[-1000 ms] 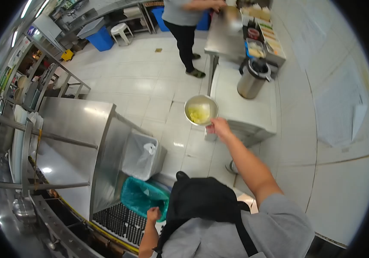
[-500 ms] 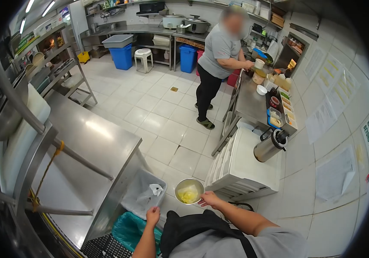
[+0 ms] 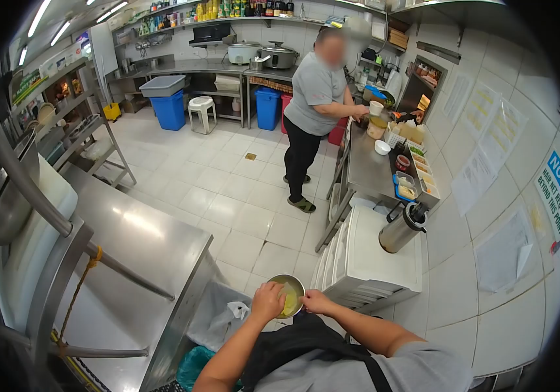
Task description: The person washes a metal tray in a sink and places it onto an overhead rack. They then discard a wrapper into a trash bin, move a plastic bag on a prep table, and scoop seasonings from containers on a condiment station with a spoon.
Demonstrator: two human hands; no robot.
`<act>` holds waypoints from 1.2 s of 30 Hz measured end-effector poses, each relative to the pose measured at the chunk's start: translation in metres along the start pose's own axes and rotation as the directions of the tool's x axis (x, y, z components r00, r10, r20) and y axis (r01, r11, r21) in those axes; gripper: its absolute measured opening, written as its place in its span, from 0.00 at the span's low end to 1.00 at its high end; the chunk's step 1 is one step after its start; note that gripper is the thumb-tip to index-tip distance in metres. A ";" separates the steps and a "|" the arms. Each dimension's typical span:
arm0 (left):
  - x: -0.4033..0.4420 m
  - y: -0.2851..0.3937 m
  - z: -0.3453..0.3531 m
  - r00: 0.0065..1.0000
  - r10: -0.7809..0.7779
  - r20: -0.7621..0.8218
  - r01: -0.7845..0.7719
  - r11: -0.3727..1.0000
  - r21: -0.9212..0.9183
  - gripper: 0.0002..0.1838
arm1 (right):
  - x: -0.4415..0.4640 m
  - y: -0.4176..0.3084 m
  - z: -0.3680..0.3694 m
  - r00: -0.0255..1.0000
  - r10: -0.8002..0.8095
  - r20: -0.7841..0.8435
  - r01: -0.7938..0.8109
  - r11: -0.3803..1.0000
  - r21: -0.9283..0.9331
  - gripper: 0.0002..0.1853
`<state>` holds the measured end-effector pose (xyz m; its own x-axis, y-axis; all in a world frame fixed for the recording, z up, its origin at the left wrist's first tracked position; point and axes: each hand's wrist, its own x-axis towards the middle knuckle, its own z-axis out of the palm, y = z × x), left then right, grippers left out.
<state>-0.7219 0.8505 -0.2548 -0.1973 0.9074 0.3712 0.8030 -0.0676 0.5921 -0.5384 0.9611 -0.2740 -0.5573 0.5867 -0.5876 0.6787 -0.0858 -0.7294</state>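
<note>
A round metal bowl [image 3: 298, 285] with yellow and pale food [image 3: 288, 302] inside is held in front of my apron. My right hand [image 3: 317, 302] grips the bowl's right rim. At the opposite side, my left hand [image 3: 269, 302] lies over the left rim, its fingertips reaching toward the food; whether it pinches anything is hidden. Just below and left of the bowl is a grey bin [image 3: 211, 317] with a clear liner and a white scrap.
A steel counter [image 3: 123, 228] stands left, near a green-lined bin [image 3: 195, 367]. A white drawer unit [image 3: 384, 261] holds a steel airpot [image 3: 400, 232]. Beyond, another person [image 3: 319, 95] works at a steel table [image 3: 365, 163]. A white stool [image 3: 202, 115] stands near blue bins.
The bowl has come closer to my body. My left hand has risen from beside the bins onto the bowl's left rim. My view has tilted up toward the room.
</note>
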 end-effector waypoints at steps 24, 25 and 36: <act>0.071 0.009 0.084 0.946 -0.156 0.285 0.051 0.937 0.344 0.08 | 0.046 0.025 -0.085 0.959 -0.283 0.020 0.280 0.931 -0.235 0.17; 0.081 0.013 0.088 0.957 -0.109 0.268 0.017 0.945 0.326 0.07 | 0.052 0.031 -0.092 0.960 -0.280 0.026 0.278 0.932 -0.232 0.17; 0.176 0.061 0.078 0.958 -0.182 0.223 0.138 0.970 0.199 0.07 | 0.108 0.034 -0.179 0.964 -0.229 0.136 0.222 0.973 0.060 0.16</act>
<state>-0.6638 1.0384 -0.2095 -0.2096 0.9738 0.0885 0.8637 0.1420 0.4835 -0.4900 1.1661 -0.2994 -0.7575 0.4755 -0.4472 0.5077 -0.0014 -0.8615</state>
